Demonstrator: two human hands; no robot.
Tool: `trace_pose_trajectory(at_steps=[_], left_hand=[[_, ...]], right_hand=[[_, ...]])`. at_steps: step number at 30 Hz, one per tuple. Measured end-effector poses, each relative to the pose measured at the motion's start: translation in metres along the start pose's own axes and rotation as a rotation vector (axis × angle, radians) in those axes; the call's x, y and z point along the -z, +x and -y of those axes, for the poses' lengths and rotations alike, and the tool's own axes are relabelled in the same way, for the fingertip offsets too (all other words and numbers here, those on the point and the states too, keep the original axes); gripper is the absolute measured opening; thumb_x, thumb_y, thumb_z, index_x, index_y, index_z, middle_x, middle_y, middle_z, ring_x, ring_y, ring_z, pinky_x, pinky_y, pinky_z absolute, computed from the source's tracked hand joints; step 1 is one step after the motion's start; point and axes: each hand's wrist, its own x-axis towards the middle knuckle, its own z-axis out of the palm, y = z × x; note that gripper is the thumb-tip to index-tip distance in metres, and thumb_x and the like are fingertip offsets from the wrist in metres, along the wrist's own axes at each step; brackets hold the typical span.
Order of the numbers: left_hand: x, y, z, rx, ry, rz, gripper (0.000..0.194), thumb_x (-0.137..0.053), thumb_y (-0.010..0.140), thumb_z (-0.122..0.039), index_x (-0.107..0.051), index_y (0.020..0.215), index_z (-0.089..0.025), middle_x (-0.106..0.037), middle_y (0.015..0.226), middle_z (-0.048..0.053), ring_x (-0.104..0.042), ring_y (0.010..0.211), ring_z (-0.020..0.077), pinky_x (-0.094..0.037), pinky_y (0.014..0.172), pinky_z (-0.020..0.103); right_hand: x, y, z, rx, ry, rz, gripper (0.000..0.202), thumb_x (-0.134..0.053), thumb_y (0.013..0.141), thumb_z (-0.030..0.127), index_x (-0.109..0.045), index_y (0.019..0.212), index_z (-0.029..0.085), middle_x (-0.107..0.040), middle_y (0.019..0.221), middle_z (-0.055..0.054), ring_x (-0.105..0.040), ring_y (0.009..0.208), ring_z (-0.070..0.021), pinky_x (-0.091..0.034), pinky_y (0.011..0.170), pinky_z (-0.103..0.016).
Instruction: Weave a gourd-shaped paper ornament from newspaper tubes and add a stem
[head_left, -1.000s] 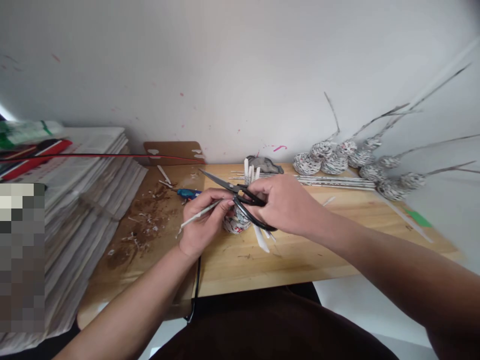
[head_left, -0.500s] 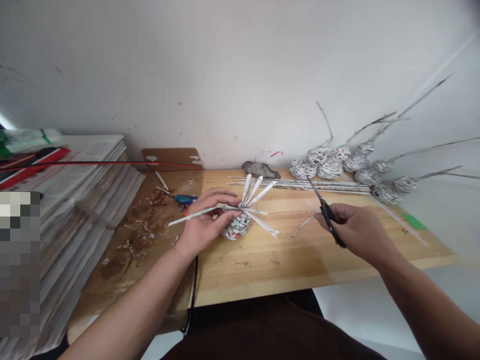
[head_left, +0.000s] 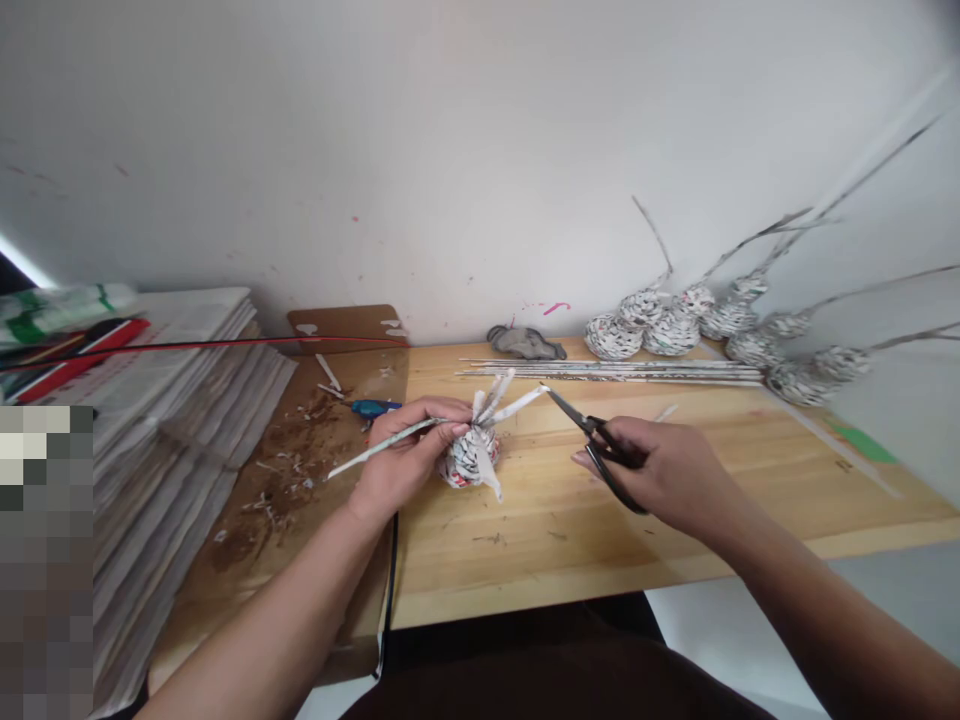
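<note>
My left hand [head_left: 409, 440] is closed on a small woven newspaper ball [head_left: 469, 462], pinching it near the top where several paper strips fan out. One long rolled-paper strand [head_left: 375, 458] reaches out to the left across that hand. Black-handled scissors [head_left: 609, 452] are in my right hand [head_left: 667, 465], fingers through the handles. Their blade tips are at the end of a white paper strip [head_left: 521, 402] that sticks out to the right of the ball. Behind my left hand lies a blue-handled tool [head_left: 373, 408], partly hidden by the fingers.
Several woven newspaper gourd shapes [head_left: 671, 330] with long stems stand at the back right. Thin paper rods [head_left: 615, 372] and a grey cloth-like lump [head_left: 526, 342] lie along the wall. Stacked newspapers [head_left: 225, 400] rise at the left, beside scraps on brown cardboard [head_left: 292, 560].
My right hand has brought the scissors left to a strip's tip. The piece of paper rod under that hand is gone from there. The strips at the ball's top have shifted.
</note>
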Motion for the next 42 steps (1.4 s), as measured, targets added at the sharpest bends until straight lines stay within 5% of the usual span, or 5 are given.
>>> trace_pose_trajectory(at_steps=[5, 13, 23, 42], left_hand=[[0.002, 0.001, 0.003, 0.009, -0.036, 0.06, 0.008, -0.078, 0.081, -0.028, -0.077, 0.082, -0.02, -0.08, 0.092, 0.008, -0.076, 0.087, 0.0208, -0.06, 0.081, 0.031], [0.005, 0.001, 0.007, 0.022, -0.082, 0.096, 0.004, -0.078, 0.081, -0.022, -0.078, 0.084, -0.02, -0.08, 0.092, 0.005, -0.075, 0.09, 0.0192, -0.058, 0.084, 0.029], [0.007, 0.002, 0.008, -0.038, -0.065, 0.126, 0.008, -0.076, 0.083, -0.017, -0.079, 0.089, -0.022, -0.079, 0.091, 0.003, -0.074, 0.093, 0.0173, -0.056, 0.088, 0.028], [0.006, 0.003, 0.005, 0.126, -0.16, 0.062, 0.006, -0.083, 0.075, -0.024, -0.08, 0.079, -0.021, -0.078, 0.086, 0.005, -0.071, 0.08, 0.0178, -0.056, 0.077, 0.028]], right_hand=[[-0.01, 0.011, 0.004, 0.065, -0.001, 0.085, 0.034, -0.064, 0.088, 0.048, -0.055, 0.069, 0.02, -0.057, 0.061, 0.002, -0.047, 0.055, -0.0125, -0.032, 0.054, -0.025], [-0.015, 0.014, 0.003, 0.184, 0.05, 0.015, 0.042, -0.069, 0.081, 0.059, -0.062, 0.072, 0.02, -0.06, 0.061, 0.002, -0.049, 0.052, -0.0115, -0.031, 0.052, -0.025], [-0.02, 0.012, 0.005, 0.426, -0.061, -0.196, 0.03, -0.075, 0.084, 0.042, -0.072, 0.099, 0.016, -0.076, 0.079, 0.0, -0.066, 0.06, -0.0135, -0.041, 0.056, -0.027], [-0.038, 0.015, 0.002, 0.412, -0.171, -0.232, 0.029, -0.067, 0.091, 0.045, -0.073, 0.093, 0.016, -0.075, 0.075, -0.003, -0.068, 0.063, -0.0176, -0.042, 0.059, -0.03]])
